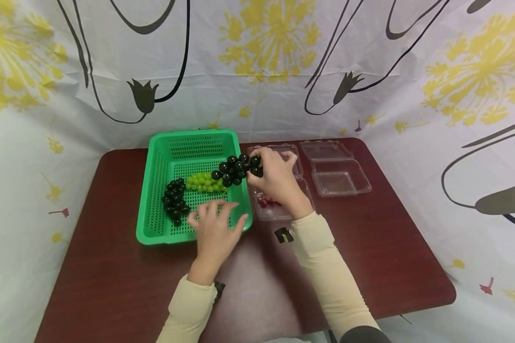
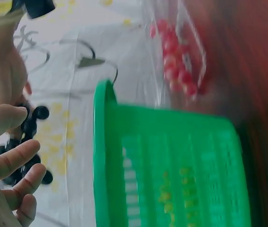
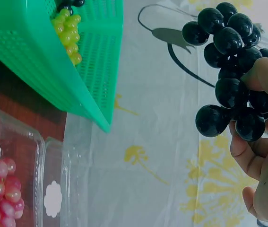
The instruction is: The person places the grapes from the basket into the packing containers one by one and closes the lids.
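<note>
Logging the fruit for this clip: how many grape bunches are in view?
4: a black bunch and a green bunch in the green basket, another black bunch gripped by the right hand, and a red bunch in the clear container, partly hidden.

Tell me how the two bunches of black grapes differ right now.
The black grape bunch in the right hand is held up over the green basket's right edge, gripped by the right hand; the other black grape bunch lies loose on the basket floor, left of the green grapes, untouched. The held bunch stretches sideways in the head view; the lying bunch runs front to back. Both are round, glossy and black.
</note>
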{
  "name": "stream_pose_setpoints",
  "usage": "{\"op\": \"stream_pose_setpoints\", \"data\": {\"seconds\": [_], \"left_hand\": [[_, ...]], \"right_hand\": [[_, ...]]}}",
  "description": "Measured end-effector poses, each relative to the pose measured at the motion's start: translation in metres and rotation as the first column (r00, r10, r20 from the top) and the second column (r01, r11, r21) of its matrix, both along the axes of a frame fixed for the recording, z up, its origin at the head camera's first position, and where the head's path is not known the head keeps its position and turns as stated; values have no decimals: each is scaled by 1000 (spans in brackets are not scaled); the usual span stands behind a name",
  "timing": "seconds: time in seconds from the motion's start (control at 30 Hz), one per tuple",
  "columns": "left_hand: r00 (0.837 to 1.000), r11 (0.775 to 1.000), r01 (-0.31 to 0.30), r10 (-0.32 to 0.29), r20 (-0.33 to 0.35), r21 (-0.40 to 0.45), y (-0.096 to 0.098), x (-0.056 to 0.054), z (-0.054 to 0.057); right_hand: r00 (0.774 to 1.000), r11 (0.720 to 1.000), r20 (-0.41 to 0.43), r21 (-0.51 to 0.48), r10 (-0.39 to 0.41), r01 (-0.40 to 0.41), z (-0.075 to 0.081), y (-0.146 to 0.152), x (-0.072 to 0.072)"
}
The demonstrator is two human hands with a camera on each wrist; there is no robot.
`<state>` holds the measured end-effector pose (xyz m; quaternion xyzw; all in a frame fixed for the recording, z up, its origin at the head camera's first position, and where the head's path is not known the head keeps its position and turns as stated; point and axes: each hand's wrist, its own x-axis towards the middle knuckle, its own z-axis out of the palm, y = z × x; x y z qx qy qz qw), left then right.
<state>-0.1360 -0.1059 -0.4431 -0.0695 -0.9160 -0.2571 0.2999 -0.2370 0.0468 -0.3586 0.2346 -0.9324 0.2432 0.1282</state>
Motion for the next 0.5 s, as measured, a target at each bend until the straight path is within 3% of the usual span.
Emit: {"op": "stream_pose_setpoints", "data": {"seconds": [0.3, 0.5], "left_hand": [[1000, 981, 12, -13, -1, -192, 37, -12, -11], [1000, 950, -8, 0, -24, -313, 48, -17, -25]], "right_hand": [[999, 997, 9, -47, -54, 54, -3, 26, -4], [992, 993, 70, -54, -104, 108, -11, 40, -5]]}}
